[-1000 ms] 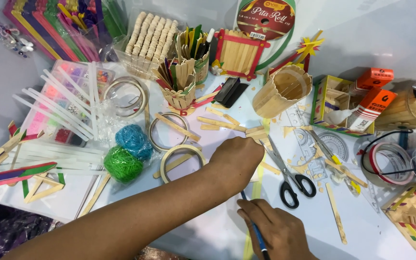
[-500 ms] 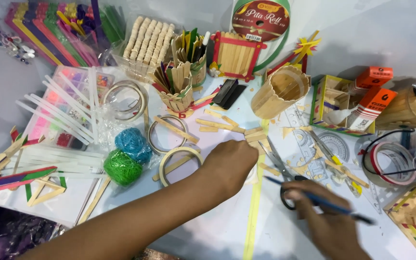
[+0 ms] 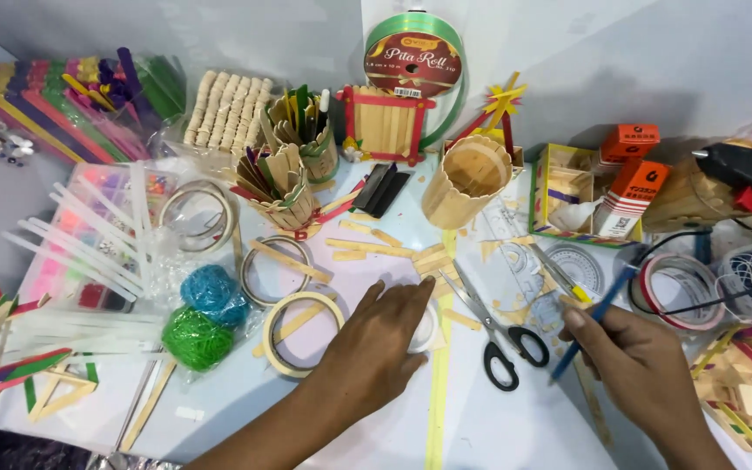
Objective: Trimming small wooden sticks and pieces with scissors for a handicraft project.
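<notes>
**A:** ok so what are the hands doing here?

**B:** The left hand lies palm-down on the white table, fingers spread flat and gripping nothing. It covers a small white round thing, only the edge of which peeks out by the fingertips. Just beside it on the left sits a roll of tape.

**A:** and the right one?

**B:** The right hand is closed round a blue pen, pinched between thumb and fingers, with the pen slanting up toward the red-rimmed tape roll.

**A:** anything between them?

**B:** Yeah, black-handled scissors lie shut on the table between the two hands, touching neither. Loose wooden craft sticks are scattered above the left hand, and a stick-built cup stands upright further back.
</notes>
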